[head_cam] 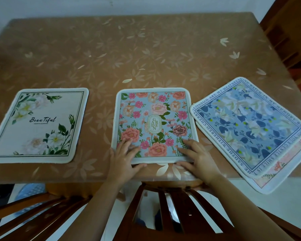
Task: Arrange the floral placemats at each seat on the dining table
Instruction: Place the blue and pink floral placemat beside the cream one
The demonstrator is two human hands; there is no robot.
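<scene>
A pink-and-blue "Garden" placemat (pixel 154 119) lies flat at the table's near edge, in the middle. My left hand (pixel 124 158) rests on its near left corner with fingers spread flat. My right hand (pixel 197 158) presses its near right corner the same way. To the left lies a cream "Beautiful" placemat (pixel 40 126). On the right a blue flower placemat (pixel 248 126) sits askew on top of a pink-edged placemat (pixel 276 176), and both overhang the table's edge.
The table (pixel 129 54) wears a brown leaf-patterned cover under clear plastic. Two dark wooden chair backs (pixel 163 206) stand against the near edge below my arms. Another wooden chair (pixel 288 40) is at the far right. A white wall runs behind.
</scene>
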